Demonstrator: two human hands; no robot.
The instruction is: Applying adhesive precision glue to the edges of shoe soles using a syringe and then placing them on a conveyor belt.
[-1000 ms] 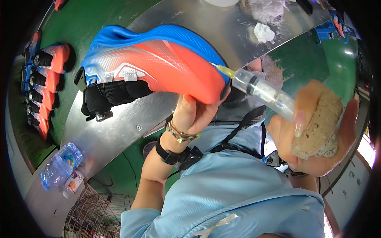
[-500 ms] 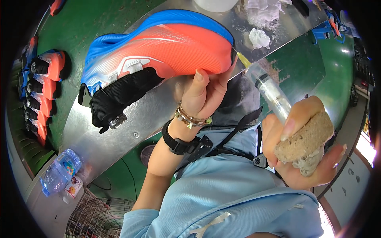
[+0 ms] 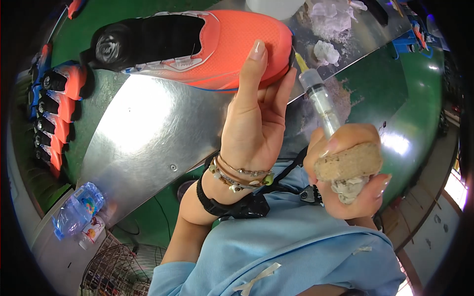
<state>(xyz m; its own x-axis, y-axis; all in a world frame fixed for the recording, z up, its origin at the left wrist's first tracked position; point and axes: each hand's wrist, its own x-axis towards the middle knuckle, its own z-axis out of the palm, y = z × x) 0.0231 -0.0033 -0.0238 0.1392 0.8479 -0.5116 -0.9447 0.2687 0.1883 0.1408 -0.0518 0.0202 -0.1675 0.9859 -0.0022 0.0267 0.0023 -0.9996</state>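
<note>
While the left hand (image 3: 256, 123) grips the orange shoe (image 3: 217, 47), the right hand (image 3: 353, 172) clasps a syringe (image 3: 318, 96) and tan sponge (image 3: 348, 162); a plastic bottle (image 3: 76, 211) with a colourful label lies lower left.

You have open metal desk (image 3: 148, 128) below the shoe (image 3: 207, 44) for your hands, while white crumpled scraps (image 3: 328, 29) crowd its far right end.

Left hand (image 3: 256, 118) grips orange shoe (image 3: 217, 47) toe over steel bench (image 3: 148, 128); right hand (image 3: 348, 170) holds syringe (image 3: 318, 96) and tan sponge (image 3: 348, 162).
</note>
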